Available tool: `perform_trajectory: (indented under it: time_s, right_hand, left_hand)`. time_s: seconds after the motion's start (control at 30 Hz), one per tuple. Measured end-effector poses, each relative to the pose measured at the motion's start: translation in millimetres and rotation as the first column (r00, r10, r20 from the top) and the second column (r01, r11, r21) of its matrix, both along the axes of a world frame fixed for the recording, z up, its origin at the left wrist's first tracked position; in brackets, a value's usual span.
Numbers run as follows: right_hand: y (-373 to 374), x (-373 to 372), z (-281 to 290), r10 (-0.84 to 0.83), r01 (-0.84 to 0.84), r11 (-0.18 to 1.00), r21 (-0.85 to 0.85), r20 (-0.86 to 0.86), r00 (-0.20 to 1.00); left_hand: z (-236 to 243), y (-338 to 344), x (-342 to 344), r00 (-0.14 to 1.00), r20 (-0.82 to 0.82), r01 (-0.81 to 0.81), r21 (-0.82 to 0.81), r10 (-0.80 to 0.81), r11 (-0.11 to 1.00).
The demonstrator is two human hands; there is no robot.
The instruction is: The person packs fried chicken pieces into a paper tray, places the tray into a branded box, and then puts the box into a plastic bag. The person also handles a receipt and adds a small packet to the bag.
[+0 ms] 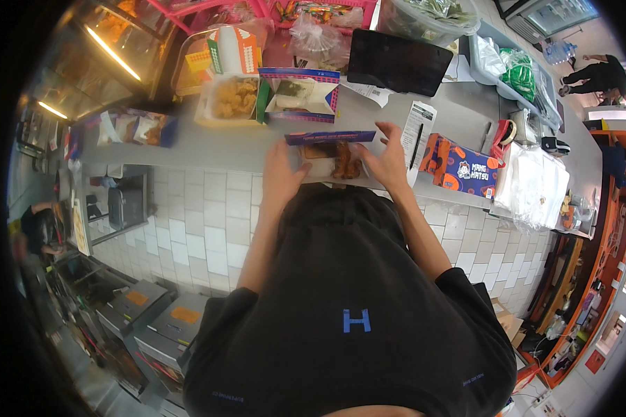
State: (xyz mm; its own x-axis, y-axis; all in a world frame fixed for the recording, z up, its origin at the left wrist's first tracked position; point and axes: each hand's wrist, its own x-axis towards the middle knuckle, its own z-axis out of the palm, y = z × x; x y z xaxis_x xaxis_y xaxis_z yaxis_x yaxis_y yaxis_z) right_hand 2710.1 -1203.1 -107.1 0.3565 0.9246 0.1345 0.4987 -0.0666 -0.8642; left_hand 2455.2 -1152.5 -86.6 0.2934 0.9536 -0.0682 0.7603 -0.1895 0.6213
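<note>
The head view shows the person's left hand (287, 169) curved along the left end of a food box (330, 137), its thumb over the near side; whether it really grips cannot be told. The right hand (388, 163) is spread at the opposite end, thumb against the box and fingers raised clear, not closed around anything. The box sits at the counter's near edge, right before the torso, probably so both hands can reach its ends evenly and steady it. Its long axis runs left to right, along that edge; the opening faces up, with the purple flap standing along the far side. Inside, a browned piece of food (346, 161) lies to the right of a white portion (318, 167). Beyond, toward the far edge of the counter (215, 149), stand a pink-trimmed box (301, 117) and a yellow box (229, 124) of fried pieces, both uncovered, perhaps to keep their contents in sight. Rightward lie a paper sheet (421, 125) with a pen (416, 146) on it, a closed purple-and-orange box (459, 165) by the near edge, and white plastic bags (532, 181) toward the right end, seemingly within arm's reach. A dark tablet (398, 62) rests farther back.
</note>
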Motion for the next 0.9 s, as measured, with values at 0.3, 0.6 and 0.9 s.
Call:
perform_trajectory:
  time_s: [0.3,0.6,0.9]
  right_hand:
    - [22,-32,-11,-0.043,0.094,0.991,0.094,-0.441,0.897]
    - [2,23,-3,0.239,-0.239,0.97,0.044,-0.363,0.901]
    - [-36,7,-38,0.369,-0.461,0.823,0.333,0.304,0.878]
  left_hand:
    - [-6,26,25,0.902,0.393,-0.158,-0.089,0.181,0.983]
    - [-51,27,-10,0.73,0.673,-0.011,0.182,-0.116,0.983]
    - [-93,26,-38,0.818,0.327,0.234,0.563,-0.473,0.793]
